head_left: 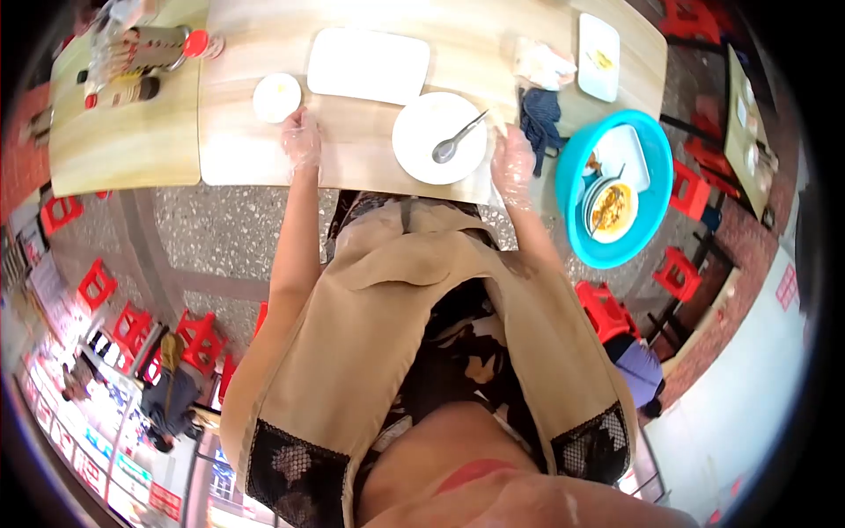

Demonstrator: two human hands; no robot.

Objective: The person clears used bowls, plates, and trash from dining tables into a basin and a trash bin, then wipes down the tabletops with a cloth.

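My left hand [302, 141], in a clear plastic glove, has its fingers closed at the lower right rim of a small white bowl [276, 97]. A large white bowl [422, 132] with a metal spoon [445, 150] in it stands between my hands. My right hand [513, 165], gloved the same way, is at the table's edge just right of the large bowl. Its fingers are bent together around something pale that I cannot make out. Behind the large bowl lies a white rectangular tray [368, 65].
A teal basin [658, 198] with stacked dirty dishes is at the right. Near it are a dark blue cloth [540, 119], a crumpled plastic bag [541, 66] and a tray with food scraps [599, 81]. Bottles [132, 92] stand at the left. Red stools surround the table.
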